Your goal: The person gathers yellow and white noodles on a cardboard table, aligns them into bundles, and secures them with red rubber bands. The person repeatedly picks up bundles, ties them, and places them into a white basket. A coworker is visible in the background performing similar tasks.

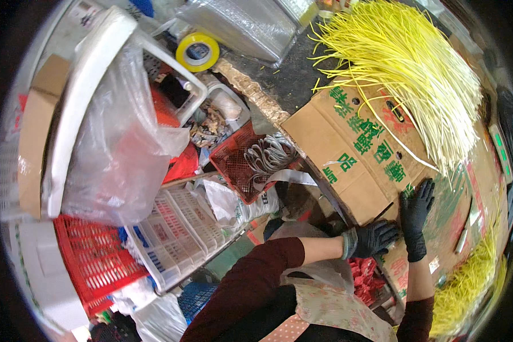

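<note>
A flattened cardboard piece (pixel 344 162) with green printed writing lies on the worktable in front of me. My black-gloved left hand (pixel 374 238) rests at its near edge, fingers stretched to the right. Beside it my right hand (pixel 417 211), also in a black glove, lies flat by the cardboard's right corner, pointing away from me. Neither hand visibly holds anything. A large heap of yellow chives (pixel 410 77) covers the cardboard's far end, pale stalks to the right. To the right of my right hand lies a knife (pixel 462 235) with a pale handle.
A lit digital display (pixel 500 149) stands at the right rim. More yellow strands (pixel 466 282) lie lower right. Leftward are a yellow tape roll (pixel 197 52), a red basket with cord loops (pixel 228 158), a white crate (pixel 175 235) and a plastic-draped white frame (pixel 89 107).
</note>
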